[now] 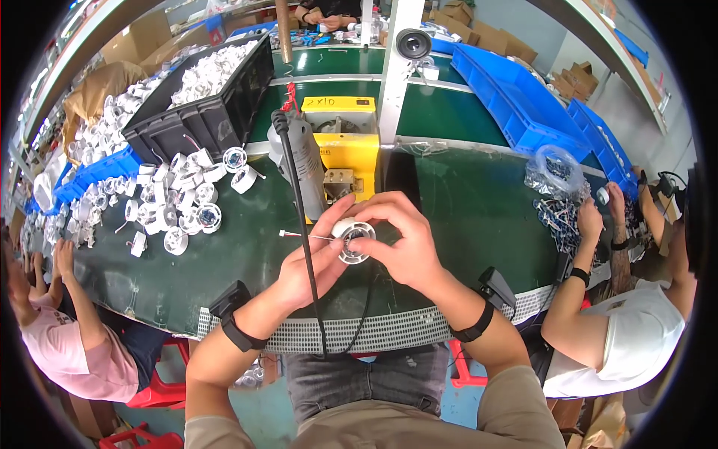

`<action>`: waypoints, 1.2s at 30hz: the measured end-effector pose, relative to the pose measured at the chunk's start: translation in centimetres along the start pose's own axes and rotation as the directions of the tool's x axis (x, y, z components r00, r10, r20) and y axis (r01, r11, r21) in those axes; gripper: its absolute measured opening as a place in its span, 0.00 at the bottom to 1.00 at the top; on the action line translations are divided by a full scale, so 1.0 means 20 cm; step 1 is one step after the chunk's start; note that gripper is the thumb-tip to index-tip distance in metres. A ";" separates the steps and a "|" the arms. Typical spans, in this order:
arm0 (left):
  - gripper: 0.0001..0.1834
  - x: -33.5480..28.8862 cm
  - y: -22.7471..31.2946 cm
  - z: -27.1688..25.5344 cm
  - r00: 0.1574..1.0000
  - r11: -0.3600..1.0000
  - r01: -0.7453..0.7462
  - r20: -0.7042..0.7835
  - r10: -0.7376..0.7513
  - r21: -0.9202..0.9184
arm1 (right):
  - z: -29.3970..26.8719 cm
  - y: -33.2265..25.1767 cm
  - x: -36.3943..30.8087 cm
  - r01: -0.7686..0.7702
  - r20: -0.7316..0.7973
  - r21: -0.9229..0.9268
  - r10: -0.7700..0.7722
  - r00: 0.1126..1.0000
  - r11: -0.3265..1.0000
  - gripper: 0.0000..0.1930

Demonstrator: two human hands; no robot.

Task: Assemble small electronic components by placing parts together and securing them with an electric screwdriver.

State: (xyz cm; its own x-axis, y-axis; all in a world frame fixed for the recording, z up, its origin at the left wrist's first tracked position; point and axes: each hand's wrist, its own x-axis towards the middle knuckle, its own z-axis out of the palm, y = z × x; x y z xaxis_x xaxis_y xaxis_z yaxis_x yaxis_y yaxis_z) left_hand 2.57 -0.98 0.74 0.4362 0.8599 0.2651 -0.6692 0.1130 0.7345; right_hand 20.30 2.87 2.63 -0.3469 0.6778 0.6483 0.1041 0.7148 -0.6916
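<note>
Both hands [359, 251] around round white plastic fitting [352, 238]

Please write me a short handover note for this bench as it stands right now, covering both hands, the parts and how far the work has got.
Left hand: pinches the small round white part from its left side, where a thin lead sticks out.
Right hand: grips the same part from the right and above, over the green belt.
Parts: a loose pile of similar white parts lies to the left; a black crate behind holds more. The grey tool stands by the yellow fixture, untouched.
Done: one part picked up.
Left: the pile and crate remain.
</note>
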 end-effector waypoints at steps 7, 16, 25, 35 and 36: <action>0.28 0.03 0.01 -0.01 0.982 0.880 0.183 -0.129 -0.140 0.438 | -0.02 0.06 -0.01 -0.181 0.108 0.092 0.171 0.979 0.979 0.14; 0.21 0.05 0.04 -0.04 0.948 0.885 0.299 -0.213 -0.235 0.356 | 0.02 0.06 0.07 -0.131 -0.049 -0.077 0.128 0.991 0.988 0.11; 0.18 0.05 -0.02 -0.15 0.919 0.831 0.379 -0.271 -0.287 0.407 | 0.32 0.00 0.31 -0.224 0.114 -0.116 0.237 0.965 0.968 0.35; 0.17 0.07 0.03 -0.13 0.789 0.826 0.520 -0.492 -0.368 0.216 | 0.26 0.01 0.44 0.086 -0.500 0.331 0.098 0.861 0.940 0.23; 0.17 0.07 0.03 -0.13 0.795 0.830 0.511 -0.489 -0.358 0.223 | 0.27 0.02 0.44 0.081 -0.494 0.333 0.100 0.864 0.939 0.23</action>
State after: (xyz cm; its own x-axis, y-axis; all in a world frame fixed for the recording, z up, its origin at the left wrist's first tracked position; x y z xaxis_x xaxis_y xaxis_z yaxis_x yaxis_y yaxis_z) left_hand 1.20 1.63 -0.11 0.2925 0.8867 -0.3579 -0.1978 0.4223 0.8846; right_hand 12.29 8.23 6.28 0.1711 0.7422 0.6480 -0.2406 0.6693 -0.7030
